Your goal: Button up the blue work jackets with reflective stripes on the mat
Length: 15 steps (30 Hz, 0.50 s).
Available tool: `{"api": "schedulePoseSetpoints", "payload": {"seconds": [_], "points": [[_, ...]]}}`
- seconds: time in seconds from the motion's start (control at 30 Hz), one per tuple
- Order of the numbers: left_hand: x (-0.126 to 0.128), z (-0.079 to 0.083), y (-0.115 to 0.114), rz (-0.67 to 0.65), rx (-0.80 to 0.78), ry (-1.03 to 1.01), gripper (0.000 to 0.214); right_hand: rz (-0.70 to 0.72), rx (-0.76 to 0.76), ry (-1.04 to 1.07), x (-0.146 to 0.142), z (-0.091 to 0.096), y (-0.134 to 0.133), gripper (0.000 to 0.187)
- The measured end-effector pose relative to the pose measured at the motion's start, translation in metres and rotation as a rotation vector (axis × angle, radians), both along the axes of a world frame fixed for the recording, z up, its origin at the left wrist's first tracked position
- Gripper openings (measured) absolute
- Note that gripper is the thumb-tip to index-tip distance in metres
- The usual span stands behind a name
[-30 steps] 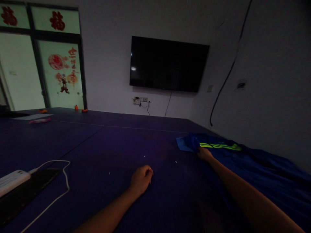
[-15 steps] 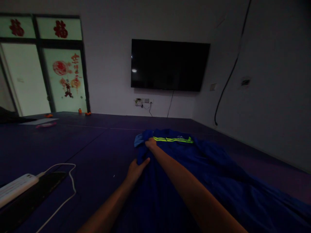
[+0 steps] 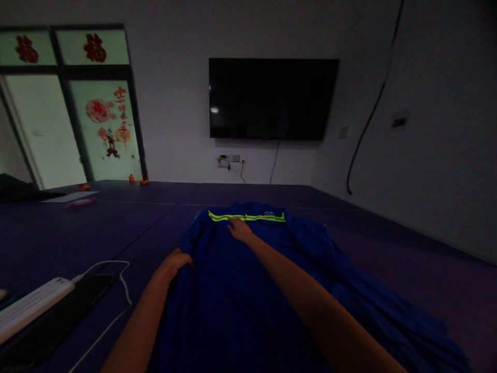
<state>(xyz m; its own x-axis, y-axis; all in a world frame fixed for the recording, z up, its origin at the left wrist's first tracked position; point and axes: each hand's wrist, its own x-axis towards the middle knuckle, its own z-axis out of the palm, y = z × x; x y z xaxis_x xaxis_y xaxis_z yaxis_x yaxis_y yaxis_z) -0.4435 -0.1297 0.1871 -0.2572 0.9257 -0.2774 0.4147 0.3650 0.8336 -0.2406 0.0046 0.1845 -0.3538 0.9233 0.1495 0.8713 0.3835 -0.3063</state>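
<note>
A blue long-sleeved jacket (image 3: 233, 280) lies spread out in front of me, a bright yellow-green stripe (image 3: 266, 217) across its chest and small pale lettering above it. At its left side, my left hand (image 3: 175, 262) is closed on the cloth, thumb on top and the other fingers mostly hidden. My right hand (image 3: 241, 230) rests on the chest just below the stripe, its fingers extended over the fabric. One sleeve (image 3: 392, 305) stretches away to the lower right, wrinkled.
A white power strip (image 3: 37, 305) with a white cable (image 3: 126, 290) lies at the lower left beside a dark flat object (image 3: 66, 316). Small orange things (image 3: 132, 178) sit near the glass door. A television (image 3: 272, 98) hangs on the far wall; a black cable (image 3: 365, 129) dangles at right.
My left hand has moved left and drawn the jacket's left side outward, so the chest and full stripe lie flatter. My right hand has let go of the upper left edge and now lies mid-chest.
</note>
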Motion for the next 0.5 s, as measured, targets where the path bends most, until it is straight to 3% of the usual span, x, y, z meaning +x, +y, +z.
{"api": "schedulePoseSetpoints", "payload": {"seconds": [0.17, 0.3, 0.4, 0.5], "points": [[0.002, 0.008, -0.01, -0.111, 0.038, -0.078, 0.035, -0.25, -0.074, -0.239, 0.117, -0.015, -0.011, 0.05], [0.01, 0.017, -0.017, -0.231, 0.063, -0.13, 0.057, -0.325, -0.093, -0.359, 0.196, -0.026, -0.02, 0.052], [0.016, 0.02, -0.018, -0.252, 0.073, -0.073, 0.067, -0.404, -0.038, -0.38, 0.238, -0.028, -0.026, 0.053], [0.017, 0.022, -0.016, -0.208, 0.037, 0.034, 0.062, -0.45, -0.084, -0.392, 0.261, -0.03, -0.032, 0.055]]}}
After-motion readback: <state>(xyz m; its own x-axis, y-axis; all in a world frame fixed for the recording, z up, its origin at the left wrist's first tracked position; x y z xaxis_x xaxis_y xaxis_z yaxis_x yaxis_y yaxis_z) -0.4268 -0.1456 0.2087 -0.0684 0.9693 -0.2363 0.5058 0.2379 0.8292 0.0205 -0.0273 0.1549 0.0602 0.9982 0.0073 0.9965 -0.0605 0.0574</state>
